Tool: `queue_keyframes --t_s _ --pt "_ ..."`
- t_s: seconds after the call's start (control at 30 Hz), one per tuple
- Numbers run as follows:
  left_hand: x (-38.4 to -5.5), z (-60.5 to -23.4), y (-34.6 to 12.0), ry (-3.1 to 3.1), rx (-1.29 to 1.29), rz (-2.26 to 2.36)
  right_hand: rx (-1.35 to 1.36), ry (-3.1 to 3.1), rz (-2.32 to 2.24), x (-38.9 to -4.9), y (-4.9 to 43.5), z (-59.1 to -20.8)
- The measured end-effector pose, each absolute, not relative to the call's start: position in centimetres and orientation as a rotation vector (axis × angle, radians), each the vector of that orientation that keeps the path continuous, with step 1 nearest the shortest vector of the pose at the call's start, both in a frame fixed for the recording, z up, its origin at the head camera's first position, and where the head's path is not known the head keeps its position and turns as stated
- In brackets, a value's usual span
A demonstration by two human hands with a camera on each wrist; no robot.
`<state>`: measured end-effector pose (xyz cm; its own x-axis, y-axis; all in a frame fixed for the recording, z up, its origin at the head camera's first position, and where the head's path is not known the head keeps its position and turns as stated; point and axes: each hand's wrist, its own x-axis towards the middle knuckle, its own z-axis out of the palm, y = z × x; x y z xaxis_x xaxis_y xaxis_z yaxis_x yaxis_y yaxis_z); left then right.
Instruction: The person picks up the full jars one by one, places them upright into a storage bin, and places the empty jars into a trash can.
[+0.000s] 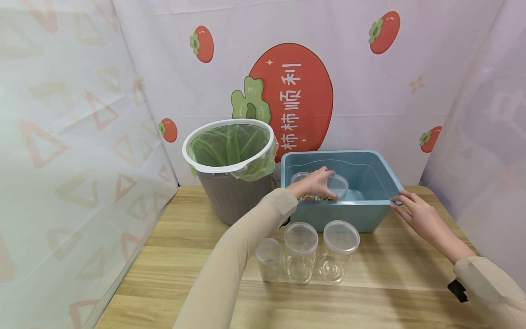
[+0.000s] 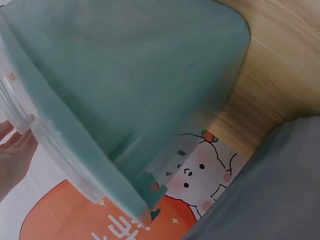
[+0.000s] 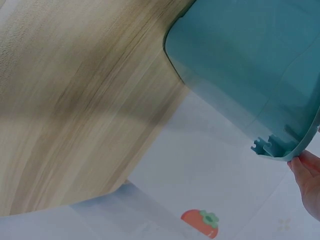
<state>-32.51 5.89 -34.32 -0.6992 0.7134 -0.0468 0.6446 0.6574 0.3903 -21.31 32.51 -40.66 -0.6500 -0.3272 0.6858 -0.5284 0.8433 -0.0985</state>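
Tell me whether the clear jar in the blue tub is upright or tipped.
Tipped. In the head view the left hand holds the clear jar on its side inside the blue tub, brownish bits lying beneath it.

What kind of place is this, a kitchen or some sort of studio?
Probably a staged recording booth, not a kitchen. Printed persimmon cloth backdrops wall in a small wooden table, and the props are few: a lined waste bin, a blue plastic tub and clear lidded jars.

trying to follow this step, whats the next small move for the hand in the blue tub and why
Probably lift the clear container up out of the blue tub. The left hand already grips it inside the tub, brownish bits lie beneath it, and the right hand rests on the tub's rim, seemingly steadying it.
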Motion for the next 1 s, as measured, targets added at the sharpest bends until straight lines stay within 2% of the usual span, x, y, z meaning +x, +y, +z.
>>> queue_keyframes --t_s 0.53,0.83,1.0 --pt "-32.5 -34.7 5.8 2.662 1.072 0.429 0.625 -2.360 0.369 -21.2 32.5 -40.5" --pt "-31.4 -33.5 3.5 2.686 1.041 0.624 0.633 -2.450 0.349 -21.5 32.5 -39.4" --pt "-30.5 -32.7 1.8 2.680 1.120 0.718 0.585 -2.670 0.314 -21.4 32.2 -37.8"
